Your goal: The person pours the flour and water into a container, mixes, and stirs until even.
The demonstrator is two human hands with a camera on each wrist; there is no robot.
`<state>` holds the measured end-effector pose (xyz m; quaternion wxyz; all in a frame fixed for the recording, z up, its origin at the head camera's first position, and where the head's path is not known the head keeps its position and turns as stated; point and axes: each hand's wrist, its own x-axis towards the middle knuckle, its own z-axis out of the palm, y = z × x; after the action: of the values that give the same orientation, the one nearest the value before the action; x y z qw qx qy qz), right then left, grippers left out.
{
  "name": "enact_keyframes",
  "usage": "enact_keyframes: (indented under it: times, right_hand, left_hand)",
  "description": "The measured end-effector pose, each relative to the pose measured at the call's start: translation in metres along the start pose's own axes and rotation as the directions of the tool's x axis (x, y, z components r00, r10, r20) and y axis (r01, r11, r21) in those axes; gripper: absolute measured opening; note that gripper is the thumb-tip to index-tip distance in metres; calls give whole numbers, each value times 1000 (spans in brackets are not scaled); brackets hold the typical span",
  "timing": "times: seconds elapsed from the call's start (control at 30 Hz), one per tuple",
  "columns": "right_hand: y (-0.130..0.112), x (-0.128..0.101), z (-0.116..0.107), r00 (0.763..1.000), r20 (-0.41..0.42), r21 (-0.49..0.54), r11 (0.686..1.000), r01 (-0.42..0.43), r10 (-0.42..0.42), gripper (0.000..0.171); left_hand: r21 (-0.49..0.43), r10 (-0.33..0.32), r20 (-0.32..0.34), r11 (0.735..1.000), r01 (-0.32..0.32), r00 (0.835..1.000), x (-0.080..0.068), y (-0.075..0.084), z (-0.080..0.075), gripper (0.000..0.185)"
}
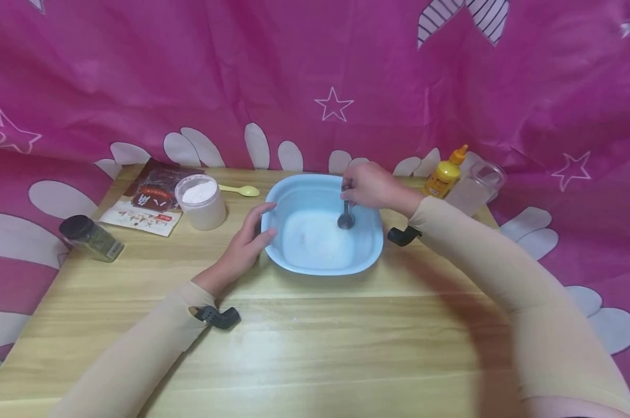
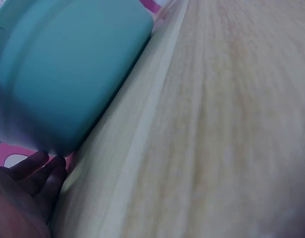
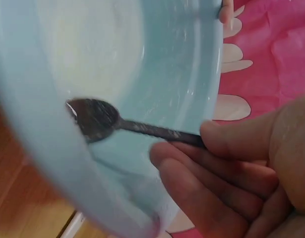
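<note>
Fingers of the right hand (image 1: pixel 369 186) pinch a dark spoon (image 1: pixel 345 219) by its upper handle, its scoop dipped into the white powder inside the blue basin (image 1: pixel 289 197), which sits mid-table (image 1: pixel 346 348). The left hand (image 1: pixel 244 247) lies relaxed, straight fingers against the basin's near-left wall. The basin is probably thin, light plastic that slides easily on smooth wood, so bracing the wall or rim suits it. The spoon looks stiff and slim, best held high on the handle.
</note>
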<state>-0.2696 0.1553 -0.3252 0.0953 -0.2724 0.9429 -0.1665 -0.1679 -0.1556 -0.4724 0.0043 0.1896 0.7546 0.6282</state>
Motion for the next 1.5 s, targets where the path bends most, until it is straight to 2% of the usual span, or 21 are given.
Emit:
enact_keyframes:
  times: [0.13, 0.27, 0.47, 0.63, 0.8, 1.0, 1.1, 1.2, 1.3, 1.4, 1.5]
  right_hand:
    - [-8, 9, 7, 998, -64, 3, 1000, -15, 15, 9]
    - [-25, 16, 19, 997, -74, 47, 999, -17, 20, 9]
    - [-49, 13, 34, 997, -9, 170, 983, 74, -74, 7]
    - [-59, -2, 38, 975, 86, 234, 956, 179, -204, 4]
    - [-51, -18, 34, 961, 153, 266, 946, 186, -232, 8]
    - [-22, -21, 22, 971, 200, 311, 948, 61, -128, 10]
    - [-8, -17, 14, 984, 161, 241, 970, 38, -78, 10]
    - [0, -12, 8, 997, 64, 119, 992, 43, -51, 8]
    - [2, -6, 6, 999, -31, 38, 999, 35, -34, 8]
    - [1, 1, 9, 994, -104, 3, 1000, 21, -21, 10]
    - [-7, 7, 13, 992, -130, -7, 1000, 0, -1, 11]
  left_hand:
    - [-10, -5, -2, 1000, 5, 1000, -2, 0, 2, 58]
    - [-10, -21, -6, 1000, 21, 1000, -5, 0, 4, 58]
    - [-10, -12, -2, 1000, 12, 1000, -5, -1, 5, 59]
    - [-21, 3, 15, 1000, -2, 1000, -4, 0, 7, 60]
    - [-9, 4, 10, 1000, -4, 1000, -3, 2, 8, 59]
    - [3, -21, -6, 1000, 21, 1000, -7, 5, 6, 59]
    - [8, -20, -8, 1000, 20, 1000, -7, 4, 4, 59]
    - [17, -15, -13, 1000, 15, 1000, -7, 4, 2, 59]
    - [18, -10, -14, 1000, 10, 1000, -7, 4, 1, 58]
    - [8, -1, -11, 1000, 1, 1000, -6, 3, 2, 58]
    - [-5, 8, -8, 1000, -8, 1000, -5, 2, 3, 58]
